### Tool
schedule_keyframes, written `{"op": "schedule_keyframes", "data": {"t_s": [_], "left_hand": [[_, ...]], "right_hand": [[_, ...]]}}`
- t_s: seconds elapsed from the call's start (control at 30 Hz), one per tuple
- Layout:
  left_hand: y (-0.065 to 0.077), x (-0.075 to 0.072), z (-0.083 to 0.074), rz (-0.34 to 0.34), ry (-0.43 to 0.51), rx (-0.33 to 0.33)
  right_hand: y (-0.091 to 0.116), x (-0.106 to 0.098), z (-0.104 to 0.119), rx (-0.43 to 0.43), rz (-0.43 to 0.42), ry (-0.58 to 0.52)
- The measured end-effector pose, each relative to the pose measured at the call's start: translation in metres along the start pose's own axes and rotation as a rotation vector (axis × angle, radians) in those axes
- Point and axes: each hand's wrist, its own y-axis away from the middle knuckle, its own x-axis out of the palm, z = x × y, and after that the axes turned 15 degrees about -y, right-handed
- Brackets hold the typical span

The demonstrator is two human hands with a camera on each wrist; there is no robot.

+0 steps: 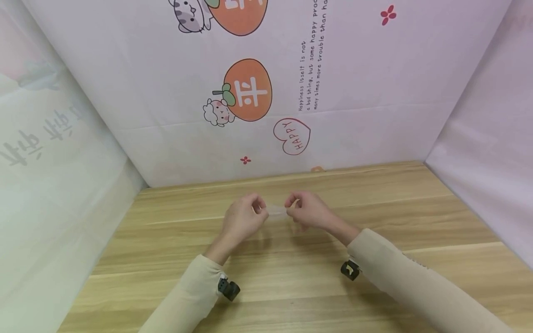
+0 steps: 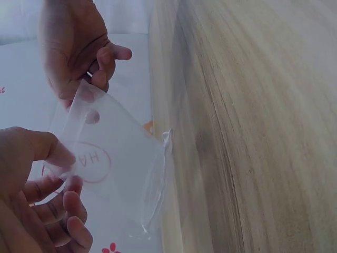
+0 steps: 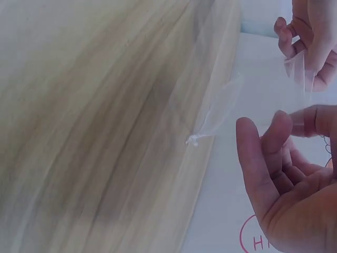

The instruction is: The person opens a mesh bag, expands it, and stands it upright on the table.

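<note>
A small clear plastic bag [image 1: 276,211] is stretched between both hands above the table. My left hand [image 1: 243,218] pinches one top corner between thumb and fingertips. At the opposite corner, my right hand [image 1: 309,211] pinches the plastic the same way. The left wrist view shows the bag [image 2: 124,139] hanging down from the fingers, see-through, with a crinkled lower edge. In the right wrist view the lower end of the bag [image 3: 224,108] hangs near the wood, with a whitish crumpled corner. Whether its mouth is parted I cannot tell.
The wood-grain table [image 1: 283,286] spreads beneath both arms. A white printed cloth [image 1: 354,92] rises behind the table's far edge, and pale cloth sides [image 1: 54,162] stand left and right. Small dark cameras [image 1: 229,289] sit on both sleeved wrists.
</note>
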Motion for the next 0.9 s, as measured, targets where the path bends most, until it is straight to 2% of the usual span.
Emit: {"op": "schedule_keyframes", "data": {"t_s": [0.27, 0.47, 0.57, 0.7, 0.9], "left_hand": [[0.0, 0.001, 0.001, 0.009, 0.031, -0.039], [0.0, 0.0, 0.001, -0.011, 0.015, -0.043], [0.001, 0.0, 0.0, 0.002, 0.002, -0.032], [0.001, 0.0, -0.003, 0.057, -0.001, 0.003], [0.001, 0.001, -0.009, 0.112, -0.052, 0.055]], "right_hand": [[-0.002, 0.003, 0.0, -0.032, -0.002, -0.009], [-0.003, 0.002, 0.001, -0.057, -0.02, 0.109], [-0.004, 0.001, 0.002, -0.087, -0.026, 0.197], [-0.005, -0.001, 0.005, -0.109, -0.037, 0.284], [-0.004, -0.002, 0.008, -0.106, -0.024, 0.301]]}}
